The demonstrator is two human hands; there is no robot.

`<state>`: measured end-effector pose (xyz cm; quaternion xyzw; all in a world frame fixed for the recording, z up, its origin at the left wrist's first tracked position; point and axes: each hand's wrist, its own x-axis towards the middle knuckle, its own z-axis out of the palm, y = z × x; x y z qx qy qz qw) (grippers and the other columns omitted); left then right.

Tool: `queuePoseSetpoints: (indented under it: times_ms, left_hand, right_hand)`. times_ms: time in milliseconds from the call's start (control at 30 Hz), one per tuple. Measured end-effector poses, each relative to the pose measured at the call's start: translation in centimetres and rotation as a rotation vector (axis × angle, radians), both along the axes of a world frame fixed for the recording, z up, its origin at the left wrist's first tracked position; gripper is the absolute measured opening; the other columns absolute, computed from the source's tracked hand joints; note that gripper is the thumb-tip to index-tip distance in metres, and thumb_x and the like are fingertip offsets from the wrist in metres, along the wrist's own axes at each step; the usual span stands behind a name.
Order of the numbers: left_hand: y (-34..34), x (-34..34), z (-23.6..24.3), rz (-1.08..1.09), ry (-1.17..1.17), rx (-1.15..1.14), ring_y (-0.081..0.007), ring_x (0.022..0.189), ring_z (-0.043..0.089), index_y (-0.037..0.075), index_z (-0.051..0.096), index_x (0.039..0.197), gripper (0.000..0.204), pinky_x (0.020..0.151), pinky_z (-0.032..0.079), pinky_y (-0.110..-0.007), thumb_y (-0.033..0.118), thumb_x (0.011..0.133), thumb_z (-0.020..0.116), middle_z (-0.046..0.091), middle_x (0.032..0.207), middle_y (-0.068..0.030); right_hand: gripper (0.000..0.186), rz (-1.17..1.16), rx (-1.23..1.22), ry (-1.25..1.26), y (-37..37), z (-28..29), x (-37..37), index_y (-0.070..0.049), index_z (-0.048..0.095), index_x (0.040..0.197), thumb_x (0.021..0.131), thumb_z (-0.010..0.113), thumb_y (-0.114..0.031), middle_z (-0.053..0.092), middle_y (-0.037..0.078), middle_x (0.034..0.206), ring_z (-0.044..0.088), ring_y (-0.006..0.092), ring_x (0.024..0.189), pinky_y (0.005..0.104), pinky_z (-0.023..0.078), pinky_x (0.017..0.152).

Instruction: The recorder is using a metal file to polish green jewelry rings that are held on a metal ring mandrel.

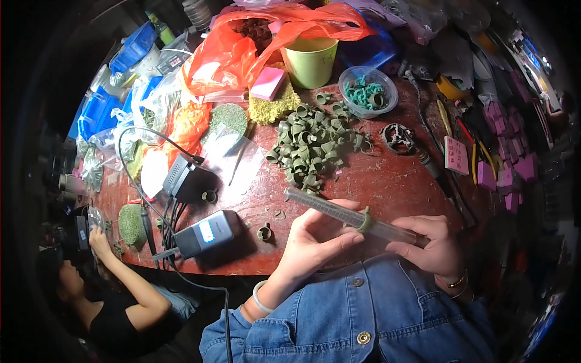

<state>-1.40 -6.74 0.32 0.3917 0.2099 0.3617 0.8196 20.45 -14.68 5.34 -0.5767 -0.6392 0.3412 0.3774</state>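
Note:
A grey graduated ring mandrel (321, 206) slants across in front of me above the table's near edge, its narrow end up and to the left. Around its shaft sits a green ring (365, 221), which looks like wax. My left hand (311, 239) is closed about the mandrel, the thumb tip at the ring and the fingers partly hidden behind the shaft. At the thick end, my right hand (426, 239) grips the mandrel between thumb and fingers. Beyond lies a heap of similar green rings (308, 145). One loose green ring (264, 232) rests left of my left hand.
Left of my hands is a dark box-shaped device (207, 235) with a lit display and cables. A clear tub (368, 92) of turquoise pieces and a pale green cup (309, 62) stand farther back. Pink blocks (511, 145) lie right. Another person (121, 284) sits at the left.

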Motion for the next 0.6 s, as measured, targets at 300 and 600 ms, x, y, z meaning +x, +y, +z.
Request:
queuePoseSetpoints:
  times_ms: [300, 600]
  left_hand:
    - [-0.18, 0.24, -0.22, 0.029, -0.067, -0.097, -0.0225, 0.109, 0.062, -0.004, 0.054, 0.120, 0.043, 0.096, 0.051, -0.035, -0.013, 0.081, 0.068, 0.062, 0.118, -0.0149]
    - [-0.15, 0.25, -0.23, 0.010, -0.071, -0.110, -0.0212, 0.106, 0.063, -0.003, 0.054, 0.121, 0.043, 0.094, 0.052, -0.033, -0.011, 0.081, 0.069, 0.062, 0.118, -0.0138]
  right_hand:
    - [0.024, -0.073, -0.496, 0.525, -0.66, 0.10, -0.16, 0.006, 0.066, 0.105, 0.088, 0.072, -0.011, 0.060, -0.003, 0.070, 0.047, -0.0012, 0.056, 0.0171, 0.035, 0.047]
    - [0.028, -0.094, -0.546, 0.524, -0.67, 0.12, -0.28, 0.005, 0.065, 0.105, 0.086, 0.074, -0.013, 0.064, 0.001, 0.076, 0.050, 0.0009, 0.057, 0.0177, 0.038, 0.049]
